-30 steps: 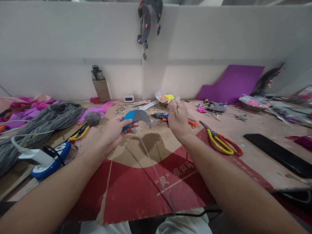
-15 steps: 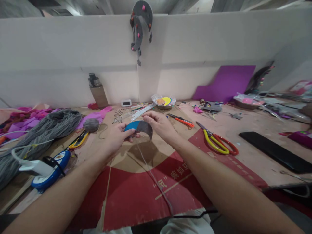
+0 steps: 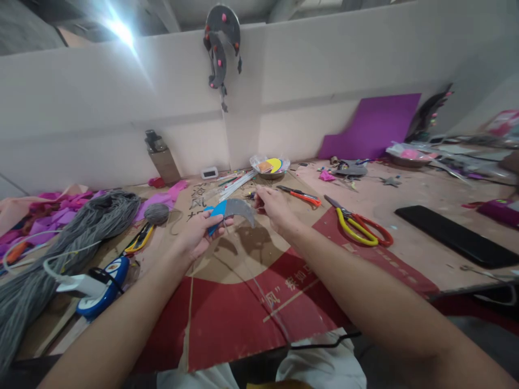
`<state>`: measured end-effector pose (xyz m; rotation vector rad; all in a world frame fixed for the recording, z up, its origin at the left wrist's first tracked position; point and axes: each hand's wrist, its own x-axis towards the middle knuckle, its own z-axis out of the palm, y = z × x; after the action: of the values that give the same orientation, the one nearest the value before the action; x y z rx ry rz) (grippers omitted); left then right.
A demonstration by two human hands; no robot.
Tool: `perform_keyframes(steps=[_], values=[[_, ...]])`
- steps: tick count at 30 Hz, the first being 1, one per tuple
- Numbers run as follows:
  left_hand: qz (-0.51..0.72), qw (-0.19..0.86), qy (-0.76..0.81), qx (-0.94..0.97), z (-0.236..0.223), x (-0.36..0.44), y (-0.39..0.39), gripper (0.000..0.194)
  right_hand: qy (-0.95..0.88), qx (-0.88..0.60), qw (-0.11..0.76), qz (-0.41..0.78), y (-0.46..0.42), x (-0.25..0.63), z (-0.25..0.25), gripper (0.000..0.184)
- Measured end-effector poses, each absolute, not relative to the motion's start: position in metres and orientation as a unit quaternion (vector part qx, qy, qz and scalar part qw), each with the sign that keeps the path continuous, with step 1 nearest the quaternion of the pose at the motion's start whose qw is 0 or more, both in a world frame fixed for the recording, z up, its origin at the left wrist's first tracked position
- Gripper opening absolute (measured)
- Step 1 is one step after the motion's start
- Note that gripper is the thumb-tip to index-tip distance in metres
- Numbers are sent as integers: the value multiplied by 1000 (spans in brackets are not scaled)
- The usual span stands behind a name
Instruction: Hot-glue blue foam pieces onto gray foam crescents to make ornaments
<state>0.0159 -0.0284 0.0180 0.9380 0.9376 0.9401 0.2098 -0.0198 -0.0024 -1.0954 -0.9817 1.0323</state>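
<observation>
My left hand [image 3: 200, 233] holds the crescent [image 3: 240, 207] by its blue end. The fingers are closed on it, thumb above and the others beneath. This grip appears chosen to steady the piece while leaving the grey, curved end exposed. The crescent is raised above the cardboard sheet [image 3: 227, 319], which probably gives the fingers clearance underneath.

My right hand [image 3: 273, 206] is just beside the grey tip. Its fingers are drawn narrow, thumb toward forefinger; I cannot tell whether anything is pinched between them. The position keeps them within easy reach of the free end.

A thin grey strand [image 3: 256, 282] runs from near the left fingers down across the cardboard toward its near edge. Routed between the forearms, it is likely less prone to catching on the tools.

The cardboard lies on the desk [image 3: 433, 186], presumably as a protective work surface. The scissors [image 3: 359, 224] lie to the right with their handles toward me, an arrangement suited to a direct pick-up. The orange cutter [image 3: 302, 196] lies beyond my right hand. The yarn ball [image 3: 157, 214] sits to the left, beside the yellow cutter [image 3: 140, 240], apart from the area under the crescent.
</observation>
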Motion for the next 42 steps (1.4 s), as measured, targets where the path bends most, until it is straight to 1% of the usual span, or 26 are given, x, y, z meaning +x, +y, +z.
perform_keyframes(steps=[5,9,11,14,19,24,26,28,31,34,36,39,40,42], values=[[449,680,413,406,18,15,-26,12,-429,-464,602,488,-24,204,-1,24],[480,655,411,414,16,15,-26,14,-495,-430,535,533,-26,198,-4,29],[480,651,406,425,16,14,-26,15,-539,-429,513,512,-25,196,-8,27],[468,658,400,435,17,13,-28,15,-565,-422,523,479,-22,196,-12,24],[432,666,409,450,19,10,-27,16,-559,-417,529,484,-23,196,-11,25],[434,657,413,458,17,8,-24,15,-561,-424,528,477,-25,194,-11,23],[443,636,417,475,18,8,-25,19,-577,-441,520,450,-25,195,-8,22],[453,600,432,499,21,8,-27,22,-623,-473,501,370,-26,202,0,24],[471,554,449,520,22,7,-26,22,-673,-546,462,188,-26,222,14,25],[489,547,445,513,21,4,-21,21,-648,-644,398,78,-27,249,17,27],[498,558,436,499,19,2,-18,21,-629,-712,308,52,-30,264,11,32],[503,582,425,477,18,1,-15,20,-631,-756,172,28,-36,275,-8,40],[502,589,423,472,18,1,-14,19,-632,-761,143,21,-37,276,-14,43],[497,595,421,470,18,1,-14,17,-626,-771,117,13,-38,276,-25,48]])
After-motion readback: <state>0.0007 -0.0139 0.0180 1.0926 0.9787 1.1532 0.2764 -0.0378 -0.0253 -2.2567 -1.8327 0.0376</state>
